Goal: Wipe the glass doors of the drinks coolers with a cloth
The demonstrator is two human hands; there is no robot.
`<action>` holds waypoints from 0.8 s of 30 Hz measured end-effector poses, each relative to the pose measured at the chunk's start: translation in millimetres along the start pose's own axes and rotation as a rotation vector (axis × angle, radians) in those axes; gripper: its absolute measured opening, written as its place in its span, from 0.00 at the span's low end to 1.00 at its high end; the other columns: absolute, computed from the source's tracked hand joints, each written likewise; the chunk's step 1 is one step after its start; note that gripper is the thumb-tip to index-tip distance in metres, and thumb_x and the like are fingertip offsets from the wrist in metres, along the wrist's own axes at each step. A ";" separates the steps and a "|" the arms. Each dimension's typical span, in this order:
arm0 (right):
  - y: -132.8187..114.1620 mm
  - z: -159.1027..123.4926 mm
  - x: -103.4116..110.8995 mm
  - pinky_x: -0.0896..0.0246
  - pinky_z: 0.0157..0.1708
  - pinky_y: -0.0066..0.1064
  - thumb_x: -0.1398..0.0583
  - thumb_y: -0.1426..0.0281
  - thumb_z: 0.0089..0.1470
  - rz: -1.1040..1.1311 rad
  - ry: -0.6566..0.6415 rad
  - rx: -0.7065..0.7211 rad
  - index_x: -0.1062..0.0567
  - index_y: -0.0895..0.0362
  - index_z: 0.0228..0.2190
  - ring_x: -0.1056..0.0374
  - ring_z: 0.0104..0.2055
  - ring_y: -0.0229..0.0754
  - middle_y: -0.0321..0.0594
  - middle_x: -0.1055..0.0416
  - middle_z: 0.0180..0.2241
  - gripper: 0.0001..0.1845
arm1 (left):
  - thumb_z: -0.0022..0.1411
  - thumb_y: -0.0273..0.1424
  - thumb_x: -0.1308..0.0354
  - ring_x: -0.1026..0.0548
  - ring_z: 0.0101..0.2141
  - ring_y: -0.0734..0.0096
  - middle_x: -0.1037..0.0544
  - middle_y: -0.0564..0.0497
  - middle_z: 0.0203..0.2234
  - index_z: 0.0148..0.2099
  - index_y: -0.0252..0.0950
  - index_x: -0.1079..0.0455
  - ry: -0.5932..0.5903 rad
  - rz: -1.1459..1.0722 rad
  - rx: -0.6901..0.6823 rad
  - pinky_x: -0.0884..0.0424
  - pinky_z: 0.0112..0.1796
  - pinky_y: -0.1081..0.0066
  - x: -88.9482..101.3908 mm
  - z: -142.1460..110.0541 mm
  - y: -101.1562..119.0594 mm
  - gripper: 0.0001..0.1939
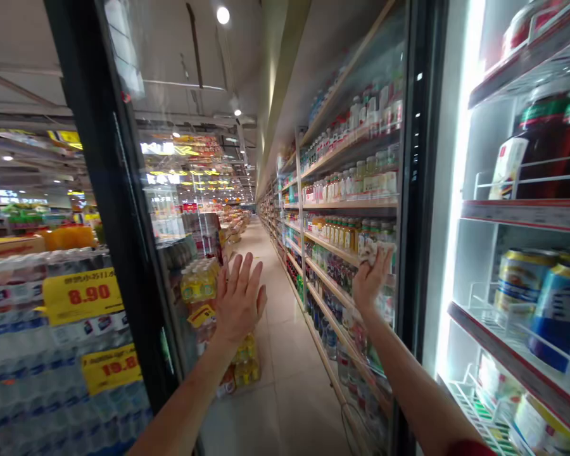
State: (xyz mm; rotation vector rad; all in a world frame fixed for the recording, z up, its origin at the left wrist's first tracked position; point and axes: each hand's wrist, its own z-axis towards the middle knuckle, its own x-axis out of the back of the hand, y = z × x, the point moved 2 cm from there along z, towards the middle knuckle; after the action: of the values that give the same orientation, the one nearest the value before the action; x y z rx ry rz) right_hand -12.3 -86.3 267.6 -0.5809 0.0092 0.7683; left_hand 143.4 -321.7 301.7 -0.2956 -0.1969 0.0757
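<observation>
A glass door with a black frame stands in front of me, swung away from a lit drinks cooler. My left hand is raised to the glass, palm forward and fingers stretched out. It appears to lie flat against the pane and holds nothing. Nearer the door's right side, my right hand grips a pale crumpled cloth, pressed up to the glass. Part of the cloth is hidden behind the fingers. Shelves of bottles show in or through the glass behind both hands.
At right, the open cooler's shelves hold dark bottles and blue cans behind wire rails. Packed water bottles with yellow price signs are stacked at left. A tiled floor shows through the glass.
</observation>
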 end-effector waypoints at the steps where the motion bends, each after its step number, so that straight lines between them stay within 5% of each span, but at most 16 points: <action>1: -7.3 -5.3 -0.3 0.56 0.56 0.57 0.53 0.72 0.54 0.010 -0.006 0.008 0.45 0.61 0.57 0.60 0.64 0.52 0.54 0.56 0.62 0.28 | 0.59 0.31 0.50 0.51 0.61 0.60 0.45 0.45 0.60 0.63 0.39 0.54 0.007 -0.001 -0.001 0.56 0.58 0.53 -0.1 -0.1 0.0 0.31; 5: -60.5 -61.6 -0.3 0.58 0.58 0.55 0.50 0.72 0.52 0.101 -0.364 0.496 0.44 0.55 0.57 0.61 0.64 0.51 0.47 0.52 0.61 0.29 | 0.59 0.31 0.50 0.50 0.61 0.60 0.45 0.45 0.60 0.63 0.39 0.52 0.020 0.001 -0.014 0.54 0.58 0.53 -1.0 -1.2 -1.3 0.30; 7: -62.7 -75.9 2.9 0.59 0.59 0.54 0.48 0.72 0.51 0.126 -0.464 0.655 0.42 0.52 0.55 0.58 0.64 0.50 0.44 0.48 0.60 0.29 | 0.59 0.31 0.50 0.50 0.60 0.59 0.45 0.45 0.60 0.62 0.39 0.51 0.012 0.003 -0.013 0.53 0.58 0.53 -1.0 -1.4 -2.0 0.30; 9: -38.6 -62.4 6.4 0.59 0.58 0.54 0.48 0.71 0.51 0.089 -0.394 0.576 0.42 0.52 0.55 0.57 0.63 0.49 0.44 0.48 0.60 0.28 | 0.59 0.30 0.50 0.49 0.60 0.59 0.45 0.45 0.60 0.62 0.39 0.51 0.013 0.002 -0.012 0.53 0.58 0.52 -0.2 -1.2 -1.7 0.30; 12: 10.3 -15.4 7.7 0.56 0.56 0.56 0.51 0.68 0.53 -0.026 -0.155 0.189 0.46 0.56 0.57 0.56 0.62 0.52 0.50 0.51 0.60 0.29 | 0.59 0.30 0.49 0.49 0.60 0.59 0.43 0.44 0.59 0.63 0.39 0.51 0.024 0.019 -0.014 0.53 0.58 0.52 1.6 0.1 0.9 0.30; 14: 17.8 5.1 5.8 0.54 0.54 0.56 0.51 0.67 0.53 -0.062 -0.050 0.040 0.47 0.59 0.58 0.53 0.60 0.54 0.54 0.48 0.58 0.30 | 0.58 0.30 0.49 0.49 0.60 0.59 0.42 0.43 0.58 0.63 0.39 0.52 0.026 0.036 -0.016 0.53 0.57 0.52 2.3 1.1 2.6 0.31; 16: -2.9 4.7 2.5 0.52 0.53 0.54 0.49 0.65 0.53 -0.041 -0.055 0.115 0.45 0.59 0.57 0.50 0.58 0.54 0.54 0.45 0.55 0.30 | 0.58 0.30 0.48 0.49 0.60 0.59 0.42 0.43 0.59 0.63 0.39 0.53 0.024 0.042 -0.018 0.53 0.57 0.52 2.3 1.6 3.1 0.31; 21: -62.0 -27.2 -5.7 0.58 0.57 0.53 0.46 0.66 0.51 0.032 -0.308 0.556 0.36 0.50 0.52 0.54 0.61 0.52 0.45 0.48 0.57 0.24 | 0.58 0.30 0.48 0.49 0.60 0.59 0.44 0.43 0.59 0.63 0.39 0.53 0.022 0.032 -0.026 0.53 0.58 0.52 0.2 0.2 -0.7 0.32; 24: -36.4 1.4 -7.6 0.63 0.57 0.57 0.51 0.69 0.53 -0.027 -0.229 0.322 0.40 0.55 0.54 0.59 0.63 0.53 0.49 0.52 0.60 0.26 | 0.58 0.30 0.48 0.50 0.60 0.59 0.45 0.44 0.60 0.63 0.40 0.53 0.029 0.025 -0.021 0.53 0.58 0.53 0.1 -0.4 -1.3 0.32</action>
State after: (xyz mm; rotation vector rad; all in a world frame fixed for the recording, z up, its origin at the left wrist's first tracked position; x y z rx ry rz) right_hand 5.8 -111.3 288.3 -0.1850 -0.0847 0.7842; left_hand 143.6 -323.0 301.7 -0.3199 -0.1654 0.0944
